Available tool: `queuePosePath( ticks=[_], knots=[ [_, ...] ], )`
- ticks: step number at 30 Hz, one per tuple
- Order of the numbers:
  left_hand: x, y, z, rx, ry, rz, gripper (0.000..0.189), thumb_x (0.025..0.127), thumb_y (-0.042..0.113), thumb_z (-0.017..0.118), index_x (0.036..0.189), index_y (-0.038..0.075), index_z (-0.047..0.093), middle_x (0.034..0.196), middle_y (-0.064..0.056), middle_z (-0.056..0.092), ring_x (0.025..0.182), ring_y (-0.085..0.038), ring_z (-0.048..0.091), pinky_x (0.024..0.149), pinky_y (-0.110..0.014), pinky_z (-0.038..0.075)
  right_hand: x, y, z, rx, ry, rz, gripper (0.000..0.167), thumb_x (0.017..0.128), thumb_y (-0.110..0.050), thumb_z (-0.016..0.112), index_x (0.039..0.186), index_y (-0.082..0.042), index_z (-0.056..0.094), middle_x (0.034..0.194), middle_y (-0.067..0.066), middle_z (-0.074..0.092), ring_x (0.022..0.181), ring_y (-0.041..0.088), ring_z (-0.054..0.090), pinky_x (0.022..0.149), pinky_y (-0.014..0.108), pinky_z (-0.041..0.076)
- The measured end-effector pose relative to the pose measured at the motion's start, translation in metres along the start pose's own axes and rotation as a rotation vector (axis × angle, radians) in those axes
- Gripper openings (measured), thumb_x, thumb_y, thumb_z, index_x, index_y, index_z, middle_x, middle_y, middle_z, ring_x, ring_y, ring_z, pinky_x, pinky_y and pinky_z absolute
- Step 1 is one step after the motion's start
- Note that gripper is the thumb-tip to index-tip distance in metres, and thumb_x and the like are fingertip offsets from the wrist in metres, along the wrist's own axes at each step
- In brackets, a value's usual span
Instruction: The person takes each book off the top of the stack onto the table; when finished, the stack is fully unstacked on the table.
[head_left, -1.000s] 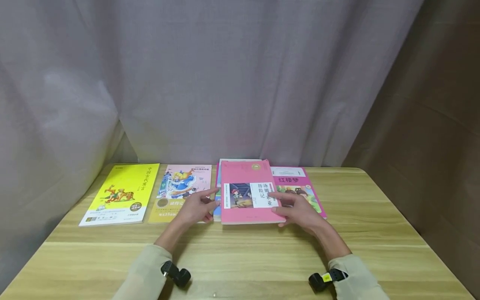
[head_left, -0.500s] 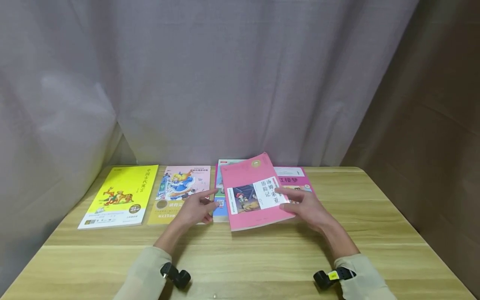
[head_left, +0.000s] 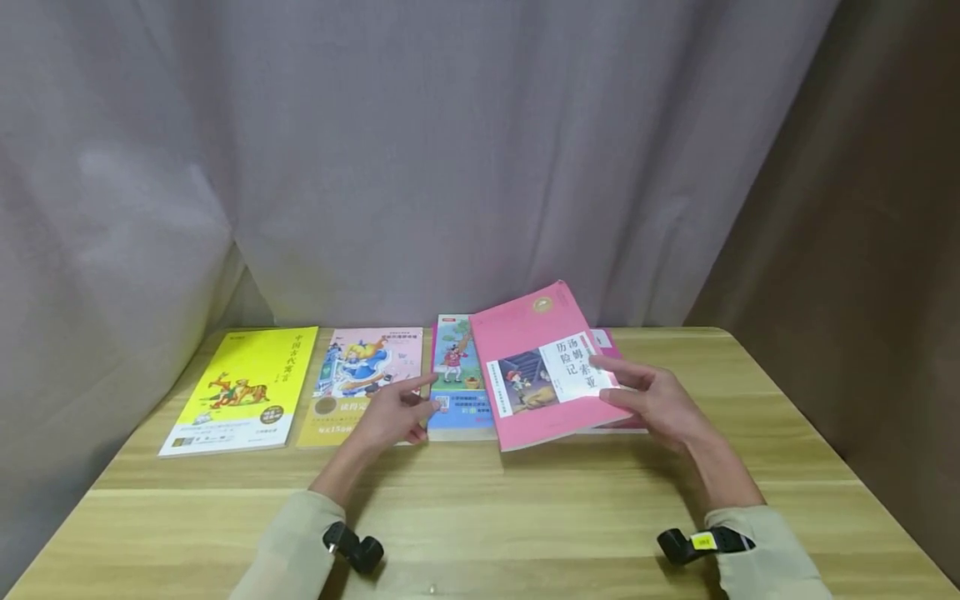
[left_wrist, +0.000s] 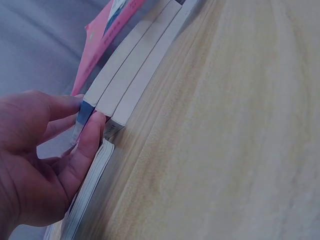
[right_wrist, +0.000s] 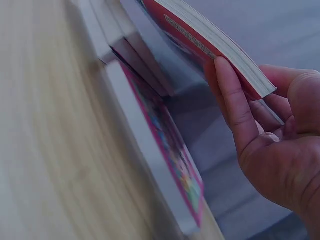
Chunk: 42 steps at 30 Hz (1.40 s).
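Note:
My right hand (head_left: 663, 408) pinches a pink paperback book (head_left: 525, 329) at its right edge, thumb on the cover and fingers beneath. The right wrist view shows the held book (right_wrist: 220, 45) raised off the pile, its page edges exposed. It slants in the head view, overlapping a blue book (head_left: 463, 421) and a magenta-edged book (head_left: 611, 342). My left hand (head_left: 393, 412) touches the left side of the book stack; in the left wrist view its fairly straight fingers and thumb rest at the corner of three stacked books (left_wrist: 135, 65), the top one blue-spined.
A yellow book (head_left: 247, 375) lies flat at the far left of the wooden table (head_left: 480, 517). Beside it, a pink and yellow book (head_left: 330, 425) lies partly under my left hand. A grey curtain (head_left: 450, 150) hangs behind the table's back edge.
My right hand has lifted the pink book off the stack and carried it rightward, tilting it and uncovering the blue book beneath. My left hand has stayed in place.

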<state>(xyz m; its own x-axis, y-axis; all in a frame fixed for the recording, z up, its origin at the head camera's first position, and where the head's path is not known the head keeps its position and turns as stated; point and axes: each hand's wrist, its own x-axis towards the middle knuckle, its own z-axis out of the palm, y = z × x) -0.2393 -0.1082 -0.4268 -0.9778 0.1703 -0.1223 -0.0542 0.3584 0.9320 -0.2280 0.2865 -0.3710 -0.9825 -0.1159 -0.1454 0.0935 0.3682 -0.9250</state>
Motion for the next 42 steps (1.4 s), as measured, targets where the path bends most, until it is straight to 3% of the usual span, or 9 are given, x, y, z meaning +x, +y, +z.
queuePosePath(
  ticks=[1,4,6,9,13,16,24,37,42],
  knots=[
    [0.0,0.0,-0.001,-0.005,0.001,0.005,0.054,0.101,0.017,0.072,0.153,0.021,0.058,0.111,-0.017,0.076,0.06,-0.017,0.066,0.057,-0.031,0.062,-0.001,-0.002,-0.005,-0.01,0.01,-0.003,0.064,0.098,-0.022,0.077,0.157,-0.019,0.052,0.157,0.026,0.05,0.078,0.006,0.066,0.06,0.02,0.054],
    [0.0,0.001,-0.003,-0.013,0.004,0.005,0.054,0.101,0.016,0.072,0.153,0.021,0.058,0.111,-0.017,0.076,0.06,-0.017,0.066,0.057,-0.031,0.062,-0.003,-0.007,-0.021,0.0,0.026,-0.009,0.065,0.097,-0.023,0.079,0.157,-0.019,0.053,0.148,0.019,0.059,0.074,0.004,0.063,0.054,0.02,0.048],
    [0.0,0.002,-0.004,-0.015,0.003,-0.001,0.054,0.101,0.016,0.072,0.153,0.021,0.058,0.112,-0.017,0.075,0.061,-0.017,0.066,0.058,-0.031,0.062,-0.006,-0.01,-0.032,0.032,0.031,-0.012,0.066,0.097,-0.022,0.079,0.157,-0.019,0.053,0.138,0.007,0.065,0.076,0.005,0.064,0.059,0.019,0.054],
    [0.0,0.002,-0.005,-0.02,-0.003,-0.002,0.055,0.101,0.016,0.072,0.154,0.021,0.057,0.112,-0.017,0.074,0.061,-0.017,0.066,0.058,-0.03,0.062,-0.011,-0.012,-0.05,0.096,0.029,-0.034,0.065,0.096,-0.019,0.079,0.156,-0.021,0.054,0.124,-0.012,0.066,0.093,0.005,0.069,0.076,0.018,0.061],
    [0.001,0.003,-0.005,-0.027,-0.007,0.007,0.055,0.102,0.016,0.071,0.154,0.021,0.056,0.11,-0.017,0.076,0.06,-0.017,0.066,0.057,-0.029,0.061,-0.015,-0.01,-0.074,0.197,0.029,-0.068,0.06,0.097,-0.011,0.077,0.153,-0.024,0.058,0.115,-0.023,0.071,0.093,0.004,0.071,0.08,0.019,0.063],
    [0.001,0.002,-0.005,-0.024,-0.003,0.005,0.055,0.102,0.016,0.071,0.154,0.021,0.057,0.111,-0.017,0.075,0.06,-0.016,0.065,0.057,-0.028,0.061,-0.018,-0.006,-0.092,0.259,0.035,-0.072,0.059,0.098,-0.006,0.075,0.152,-0.025,0.059,0.113,-0.023,0.073,0.091,0.006,0.074,0.079,0.021,0.064],
    [0.001,0.001,-0.004,-0.03,0.012,0.02,0.055,0.1,0.013,0.073,0.153,0.018,0.058,0.106,-0.017,0.074,0.058,-0.015,0.064,0.057,-0.029,0.061,-0.026,0.011,-0.134,0.228,0.104,0.013,0.066,0.099,-0.011,0.074,0.158,-0.027,0.049,0.105,-0.027,0.072,0.087,0.007,0.074,0.076,0.023,0.065],
    [0.002,0.0,-0.003,-0.025,0.002,0.015,0.055,0.101,0.015,0.072,0.154,0.019,0.057,0.109,-0.018,0.075,0.059,-0.016,0.065,0.056,-0.029,0.061,-0.037,0.037,-0.177,-0.036,0.185,0.13,0.072,0.101,-0.033,0.073,0.163,-0.031,0.037,0.1,-0.035,0.059,0.088,0.001,0.07,0.083,0.027,0.065],
    [0.001,0.0,-0.003,-0.026,-0.004,0.018,0.055,0.101,0.015,0.072,0.154,0.02,0.057,0.112,-0.019,0.074,0.059,-0.017,0.065,0.057,-0.029,0.061,-0.037,0.054,-0.185,-0.031,0.177,0.161,0.063,0.103,-0.034,0.07,0.159,-0.038,0.042,0.119,-0.014,0.055,0.09,0.005,0.071,0.084,0.031,0.066]
  ],
)
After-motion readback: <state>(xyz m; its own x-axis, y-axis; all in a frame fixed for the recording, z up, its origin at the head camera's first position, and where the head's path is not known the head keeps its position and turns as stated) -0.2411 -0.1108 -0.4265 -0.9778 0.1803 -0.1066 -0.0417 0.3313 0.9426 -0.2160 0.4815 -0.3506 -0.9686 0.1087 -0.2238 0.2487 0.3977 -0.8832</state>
